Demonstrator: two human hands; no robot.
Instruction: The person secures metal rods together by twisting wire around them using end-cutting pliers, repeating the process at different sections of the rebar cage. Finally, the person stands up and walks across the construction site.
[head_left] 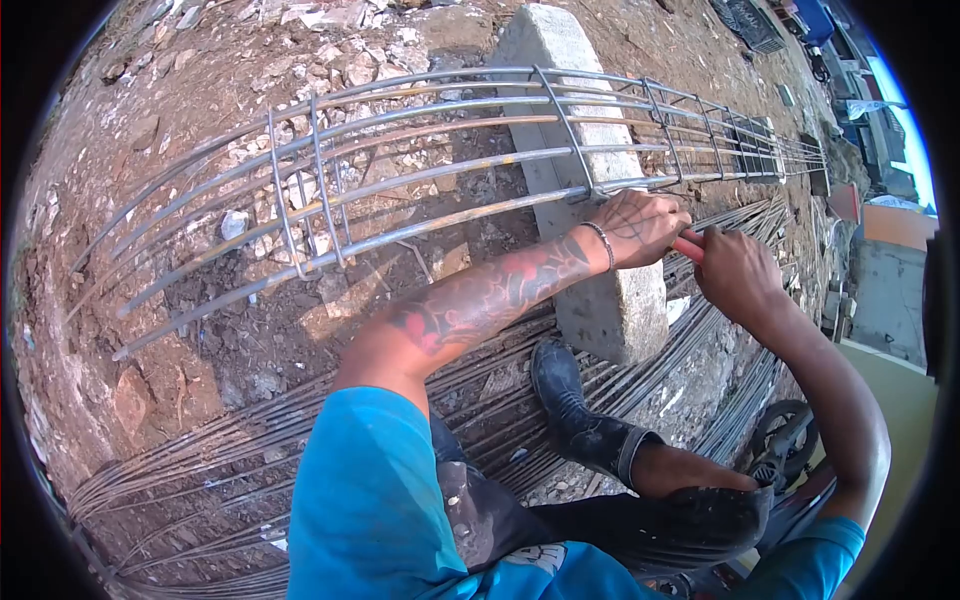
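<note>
A cage of long steel rebar [440, 172] rests on a concrete block [640, 300]. Crosswise stirrups [562, 125] ring its bars. My left hand [638, 228] is closed beside the nearest bar, close to a stirrup's lower corner; what its fingers hold is hidden. My right hand [738, 270] is wrapped around a red-handled tool [688, 245], which points toward the left hand. The working end of this tool is covered by my left hand, so its kind does not show.
Bundles of loose rebar [250, 440] lie on the ground around my boot [565, 395]. Rubble [370, 65] covers the dirt beyond the cage. Farther along, another support [765, 150] sits under the cage. A wheel [783, 435] stands at lower right, near a wall [885, 390].
</note>
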